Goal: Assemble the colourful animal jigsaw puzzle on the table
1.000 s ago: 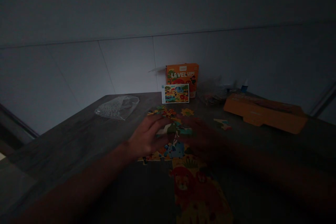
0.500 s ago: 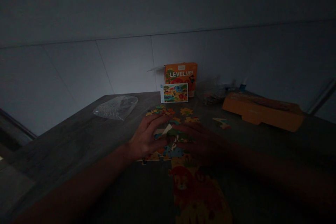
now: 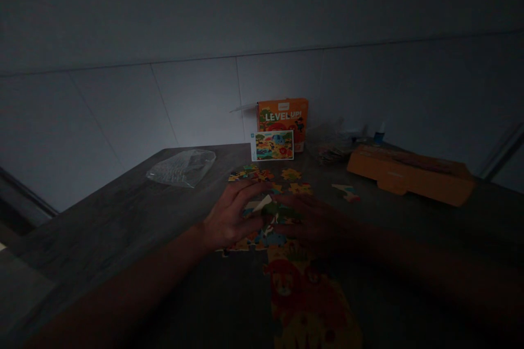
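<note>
Head | puzzle piece (image 3: pixel 268 208): pale corner points away | long axis unclear

I run 1 view: head-worn, above near side of counter (image 3: pixel 123 215), facing forward and down. Left grip (image 3: pixel 229 218) and right grip (image 3: pixel 315 223) near me, below mid-frame; puzzle (image 3: pixel 290 289) runs closer, to bottom edge. Upright orange box (image 3: pixel 282 115) farther off, small. Wall (image 3: pixel 204 87) closes view behind, its seam climbing slightly to right. Picture dark.
</note>
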{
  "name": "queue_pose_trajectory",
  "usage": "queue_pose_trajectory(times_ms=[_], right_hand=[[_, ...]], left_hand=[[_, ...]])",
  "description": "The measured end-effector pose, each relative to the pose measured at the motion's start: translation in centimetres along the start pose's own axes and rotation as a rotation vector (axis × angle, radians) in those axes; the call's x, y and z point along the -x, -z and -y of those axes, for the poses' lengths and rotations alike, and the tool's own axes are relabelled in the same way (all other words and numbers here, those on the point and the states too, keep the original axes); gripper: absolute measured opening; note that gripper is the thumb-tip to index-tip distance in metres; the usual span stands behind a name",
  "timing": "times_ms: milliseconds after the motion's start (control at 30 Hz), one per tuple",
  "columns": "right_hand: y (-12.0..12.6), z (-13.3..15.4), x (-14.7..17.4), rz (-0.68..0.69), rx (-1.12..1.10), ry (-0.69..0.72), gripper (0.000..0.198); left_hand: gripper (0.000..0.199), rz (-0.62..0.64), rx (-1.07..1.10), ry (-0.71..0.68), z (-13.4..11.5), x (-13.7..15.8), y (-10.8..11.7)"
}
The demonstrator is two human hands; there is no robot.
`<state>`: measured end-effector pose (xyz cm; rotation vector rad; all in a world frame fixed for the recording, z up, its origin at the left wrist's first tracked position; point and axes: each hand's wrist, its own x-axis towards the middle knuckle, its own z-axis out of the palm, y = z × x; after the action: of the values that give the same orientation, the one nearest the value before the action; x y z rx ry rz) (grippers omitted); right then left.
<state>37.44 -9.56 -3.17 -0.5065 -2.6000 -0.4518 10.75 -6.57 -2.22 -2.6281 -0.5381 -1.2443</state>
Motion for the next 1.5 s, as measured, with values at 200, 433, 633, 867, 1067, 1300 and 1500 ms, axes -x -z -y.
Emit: queue_pose_trajectory(times_ms=[200,433,633,867,1067,1300,1500], right_hand=[[-0.2,-0.2,0.0,-0.031,0.02,0.044,0.034],[-0.5,-0.3,0.3,0.0,0.06,0.016,0.034],[-0.2,0.0,0.0,-0.045,0.074,0.005,0.033],[-0.2,-0.1,0.2,-0.027,0.087,-0.017,0.037],[-0.3,-0.2,0.2,-0.034,0.093,-0.021,0.039],[-0.7,-0.4,0.4,-0.038,0.095,-0.021,0.048],[-0.4,-0.3,0.4,-0.035,0.126,-0.018,0.05]], left_hand=[[0.054,0.004,-0.006,-0.039,-0.1,-0.1,-0.1],[0.043,0.076,0.016,0.017,-0.1,-0.4,-0.2],[0.045,0.113,0.025,0.123,-0.1,-0.5,-0.3],[0.022,0.192,-0.176,-0.193,0.7,-0.5,0.4],[0.026,0.147,-0.202,-0.327,0.7,-0.9,0.4],[0.033,0.118,-0.227,-0.353,0.4,-1.2,0.3],[0.032,0.092,-0.233,-0.348,0.5,-1.1,0.1]])
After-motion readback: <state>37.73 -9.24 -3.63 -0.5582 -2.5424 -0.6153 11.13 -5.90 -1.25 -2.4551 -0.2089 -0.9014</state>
